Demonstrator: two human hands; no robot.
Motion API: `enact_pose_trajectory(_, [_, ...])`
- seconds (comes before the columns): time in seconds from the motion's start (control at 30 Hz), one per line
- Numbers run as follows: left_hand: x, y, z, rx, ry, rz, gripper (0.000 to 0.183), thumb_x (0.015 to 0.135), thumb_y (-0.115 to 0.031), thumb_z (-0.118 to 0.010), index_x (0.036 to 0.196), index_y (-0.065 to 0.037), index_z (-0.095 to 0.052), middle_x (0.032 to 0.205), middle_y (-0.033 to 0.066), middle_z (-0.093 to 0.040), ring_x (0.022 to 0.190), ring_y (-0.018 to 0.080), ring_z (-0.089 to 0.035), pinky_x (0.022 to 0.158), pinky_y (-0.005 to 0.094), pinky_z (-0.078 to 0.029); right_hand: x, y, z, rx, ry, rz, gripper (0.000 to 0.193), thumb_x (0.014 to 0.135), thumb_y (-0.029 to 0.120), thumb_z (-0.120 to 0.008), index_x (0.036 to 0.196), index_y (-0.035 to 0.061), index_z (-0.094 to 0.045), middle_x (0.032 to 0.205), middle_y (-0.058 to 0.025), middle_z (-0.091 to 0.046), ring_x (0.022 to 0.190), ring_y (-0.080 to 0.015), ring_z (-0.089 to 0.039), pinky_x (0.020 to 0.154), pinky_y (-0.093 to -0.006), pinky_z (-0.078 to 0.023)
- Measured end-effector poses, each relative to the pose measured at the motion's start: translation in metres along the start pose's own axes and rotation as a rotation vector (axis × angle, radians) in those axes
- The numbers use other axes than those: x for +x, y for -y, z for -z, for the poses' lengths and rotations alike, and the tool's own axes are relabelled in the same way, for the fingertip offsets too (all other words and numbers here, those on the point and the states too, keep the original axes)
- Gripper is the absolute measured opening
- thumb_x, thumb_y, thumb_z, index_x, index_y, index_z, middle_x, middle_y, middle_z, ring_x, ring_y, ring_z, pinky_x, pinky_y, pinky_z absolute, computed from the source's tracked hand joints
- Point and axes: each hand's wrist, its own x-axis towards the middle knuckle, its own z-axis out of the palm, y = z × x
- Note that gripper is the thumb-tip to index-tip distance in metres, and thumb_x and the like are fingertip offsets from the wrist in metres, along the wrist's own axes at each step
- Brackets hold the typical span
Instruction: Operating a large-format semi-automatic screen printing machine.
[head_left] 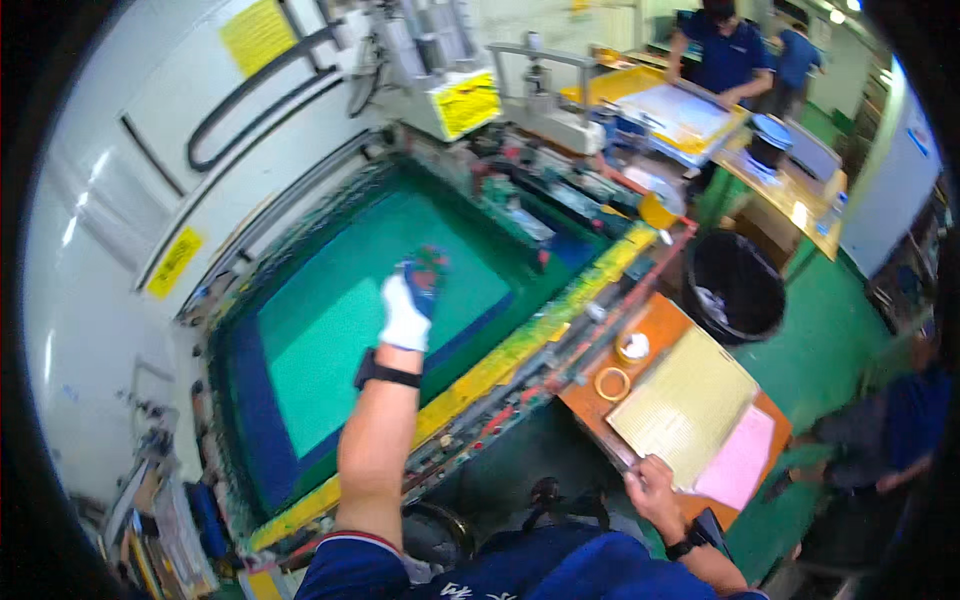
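My left hand [411, 303], in a white glove with dark, stained fingers, reaches out over the green screen [340, 330] of a printing frame. Its fingertips are smeared with blue, red and green; blur hides whether they hold anything. A black band circles that wrist. Bare and curled, my right hand [655, 495] is at the near left corner of a pale yellow ribbed panel [685, 400]. What its fingers close on is too small to make out. Under the panel is an orange-brown board [590, 395], with a pink sheet [738, 460] beside it.
A yellow-stained rail [530, 330] runs along the frame's near side. On the board are a tape roll [612, 384] and a small white container [632, 347]. A black bin [735, 290] stands beyond. One person [725, 55] works at a far table; another [880, 430] is at right.
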Motion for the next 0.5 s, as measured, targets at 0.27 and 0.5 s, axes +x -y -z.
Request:
enact_pose_trajectory(0.27, [-0.032, 0.038, -0.127, 0.213, 0.237, -0.300, 0.038, 0.097, -0.016, -0.044, 0.128, 0.004, -0.054, 0.130, 0.0156, -0.058, 0.124, 0.0305, -0.053, 0.112, 0.0439, -0.037, 0.088, 0.084, -0.023, 0.054, -0.082, 0.239, 0.016, 0.080, 0.015, -0.074, 0.083, 0.0042, -0.063, 0.078, -0.0113, -0.061, 0.071, -0.0291, -0.060, 0.063, -0.0392, -0.048])
enact_pose_trajectory(0.5, [-0.042, 0.242, -0.295, -0.163, 0.360, 0.026, 0.026, 0.096, -0.015, -0.054, 0.115, 0.001, -0.062, 0.108, 0.0140, -0.067, 0.096, 0.0282, -0.065, 0.090, 0.0414, -0.052, 0.154, 0.122, 0.067, -0.016, -0.536, 0.428, 0.041, 0.073, 0.011, -0.080, 0.110, 0.0024, -0.063, 0.105, -0.0148, -0.064, 0.094, -0.0329, -0.064, 0.080, -0.0384, -0.053])
